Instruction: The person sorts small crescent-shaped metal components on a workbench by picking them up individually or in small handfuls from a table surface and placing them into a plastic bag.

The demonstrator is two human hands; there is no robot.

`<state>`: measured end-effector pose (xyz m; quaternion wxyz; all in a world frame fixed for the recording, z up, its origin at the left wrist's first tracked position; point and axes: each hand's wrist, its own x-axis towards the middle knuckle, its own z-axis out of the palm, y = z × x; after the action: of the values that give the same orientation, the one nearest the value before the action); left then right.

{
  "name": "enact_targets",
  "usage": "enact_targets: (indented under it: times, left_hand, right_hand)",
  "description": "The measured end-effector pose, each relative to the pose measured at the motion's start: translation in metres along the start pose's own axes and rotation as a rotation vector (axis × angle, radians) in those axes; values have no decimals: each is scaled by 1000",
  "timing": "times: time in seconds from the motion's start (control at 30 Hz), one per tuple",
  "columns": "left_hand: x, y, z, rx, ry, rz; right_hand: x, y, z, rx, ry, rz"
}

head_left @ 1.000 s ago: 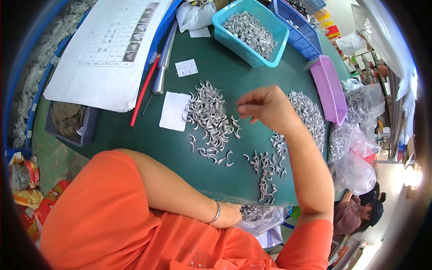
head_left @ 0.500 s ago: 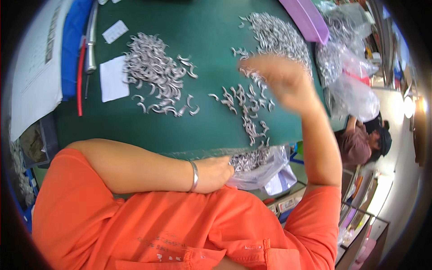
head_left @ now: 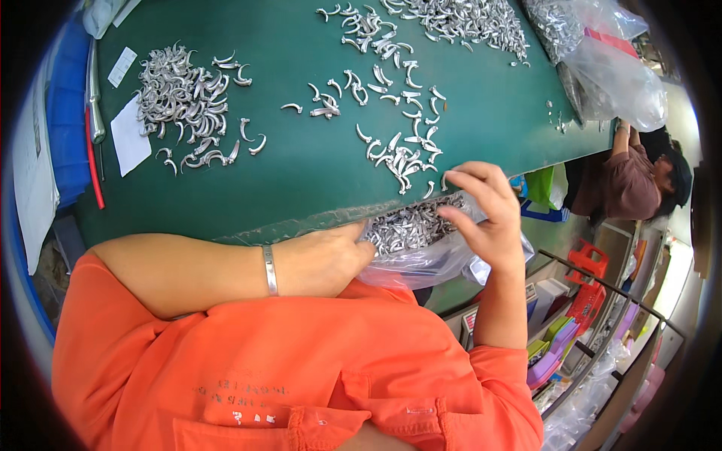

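My left hand [head_left: 323,259] is closed on the rim of a clear plastic bag [head_left: 421,267] held against the table's near edge; its fingertips are partly hidden. Many small curved silver metal pieces [head_left: 398,229] lie inside the bag. Above the bag's right side is my right hand [head_left: 489,214], its thumb and fingers apart. One curved piece [head_left: 444,181] touches or lies right beside its fingertips at the table edge. Loose pieces [head_left: 402,159] are strewn over the green tabletop [head_left: 286,165] just beyond the bag.
A heap of curved pieces [head_left: 180,98] sits at the left beside white paper slips [head_left: 130,139]. Another heap [head_left: 474,22] lies at the far right, near filled plastic bags [head_left: 613,71]. A blue bin [head_left: 68,113] stands left. At right are a person [head_left: 628,180] and shelving with coloured trays [head_left: 556,349].
My right hand has come from beside the far right heap to the near table edge over the bag. My left hand keeps its hold on the bag. The view has shifted.
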<state>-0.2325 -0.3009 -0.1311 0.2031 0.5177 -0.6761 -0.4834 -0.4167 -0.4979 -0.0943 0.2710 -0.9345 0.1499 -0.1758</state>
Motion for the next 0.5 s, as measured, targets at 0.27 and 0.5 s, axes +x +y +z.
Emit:
enact_targets:
  times: [0.27, 0.5]
  left_hand:
    - [-2, 4, -7, -11, 9, -11]
    - [-3, 3, -5, -14, 23, 5]
  right_hand:
    - [-10, -4, 0, 33, 62, 7]
    - [4, -17, 14, 32, 72, 83]
